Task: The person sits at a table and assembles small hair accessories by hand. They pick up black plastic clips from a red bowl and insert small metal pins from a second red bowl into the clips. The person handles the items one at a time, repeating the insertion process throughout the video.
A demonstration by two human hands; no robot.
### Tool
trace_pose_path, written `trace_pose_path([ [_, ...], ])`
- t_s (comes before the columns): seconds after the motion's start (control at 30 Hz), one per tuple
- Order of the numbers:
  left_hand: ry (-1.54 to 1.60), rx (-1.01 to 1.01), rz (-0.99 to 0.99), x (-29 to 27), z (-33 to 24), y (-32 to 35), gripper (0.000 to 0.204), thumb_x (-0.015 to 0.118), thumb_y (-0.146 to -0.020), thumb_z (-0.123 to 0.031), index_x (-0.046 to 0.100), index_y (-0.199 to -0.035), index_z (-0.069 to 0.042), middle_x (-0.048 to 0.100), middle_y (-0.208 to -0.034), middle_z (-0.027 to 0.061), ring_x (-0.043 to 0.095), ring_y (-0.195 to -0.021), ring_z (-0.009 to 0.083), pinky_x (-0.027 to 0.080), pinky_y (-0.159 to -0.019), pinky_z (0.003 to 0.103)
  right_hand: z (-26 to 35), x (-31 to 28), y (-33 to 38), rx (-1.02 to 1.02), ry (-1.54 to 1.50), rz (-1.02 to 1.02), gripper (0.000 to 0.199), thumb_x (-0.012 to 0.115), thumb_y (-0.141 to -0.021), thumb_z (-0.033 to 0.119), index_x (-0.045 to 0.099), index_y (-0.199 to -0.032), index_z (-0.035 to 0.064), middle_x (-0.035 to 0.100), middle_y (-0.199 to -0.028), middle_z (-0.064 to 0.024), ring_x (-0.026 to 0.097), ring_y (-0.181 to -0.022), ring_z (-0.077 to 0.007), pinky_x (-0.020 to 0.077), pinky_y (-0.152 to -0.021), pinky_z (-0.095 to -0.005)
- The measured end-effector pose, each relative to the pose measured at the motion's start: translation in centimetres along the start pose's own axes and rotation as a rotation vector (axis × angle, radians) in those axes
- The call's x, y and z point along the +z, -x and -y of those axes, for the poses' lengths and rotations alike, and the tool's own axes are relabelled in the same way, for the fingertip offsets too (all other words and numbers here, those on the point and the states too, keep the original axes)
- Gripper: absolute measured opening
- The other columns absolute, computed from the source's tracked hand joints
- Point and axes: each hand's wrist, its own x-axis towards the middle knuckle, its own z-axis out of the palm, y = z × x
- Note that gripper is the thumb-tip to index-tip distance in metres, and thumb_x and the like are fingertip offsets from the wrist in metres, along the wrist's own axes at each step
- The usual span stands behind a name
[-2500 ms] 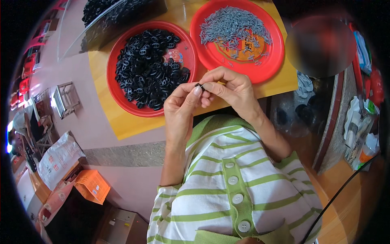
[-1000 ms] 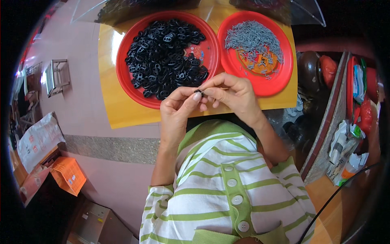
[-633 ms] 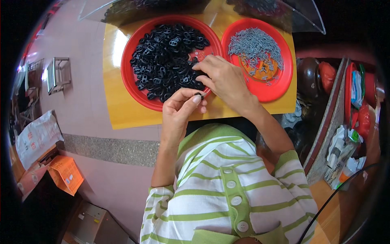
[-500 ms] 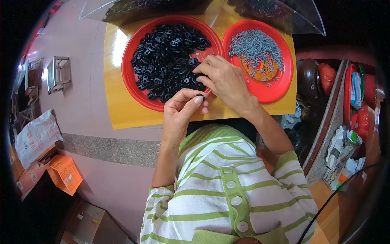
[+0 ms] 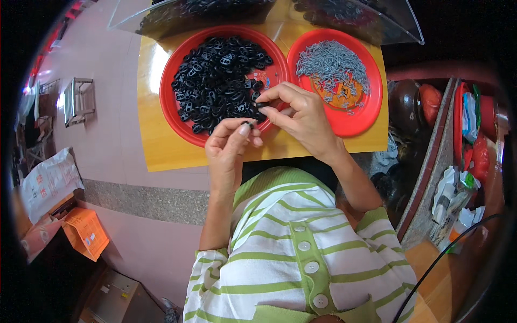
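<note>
My left hand [image 5: 228,148] is at the near rim of a red round tray [image 5: 166,89], thumb and forefinger pinched on a small black plastic piece [image 5: 247,124], mostly covered by the fingertips. Just right of it, over the same tray, my right hand [image 5: 307,117] pinches another small black oval piece [image 5: 261,104]. A heap of such black oval pieces [image 5: 212,81], several showing two holes, fills most of the tray. Beside it stands a second red plate [image 5: 347,125] with a pile of small grey screw-like pins [image 5: 331,60].
Both red dishes stand on a yellow tabletop [image 5: 153,145]. Clear-walled bins [image 5: 371,24] holding dark pieces line the far edge. On the floor to the left are a metal stool [image 5: 75,102] and an orange box [image 5: 86,234]. Bags and bottles crowd a ledge [image 5: 425,177] at the right.
My right hand has drawn back from the heap and now shows a black piece between thumb and fingers. My left hand has shifted slightly left, still pinching its piece.
</note>
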Motion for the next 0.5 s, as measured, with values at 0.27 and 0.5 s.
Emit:
trace_pose_path([
  [0.27,-0.099,0.184,-0.045,1.4,-0.7,0.0,0.013,0.053,-0.092,-0.004,0.059,-0.1,0.004,0.064,-0.099,0.0137,0.065,-0.082,0.018,0.052,-0.08,0.029,0.9,-1.1,1.3,0.15,-0.305,0.006,0.016,0.067,-0.082,0.007,0.064,-0.096,0.0008,0.065,-0.084,-0.0065,0.061,-0.064,-0.0098,0.0501,-0.057,-0.0242],
  [0.5,-0.165,0.151,-0.024,1.5,-0.2,-0.1,0.013,0.056,-0.09,-0.004,0.061,-0.1,0.003,0.065,-0.094,0.0097,0.062,-0.078,0.0134,0.05,-0.074,0.025,1.2,-1.5,1.9,0.135,-0.24,-0.073,0.016,0.068,-0.082,0.005,0.062,-0.096,0.0012,0.066,-0.085,-0.0049,0.061,-0.067,-0.0073,0.0498,-0.057,-0.0218],
])
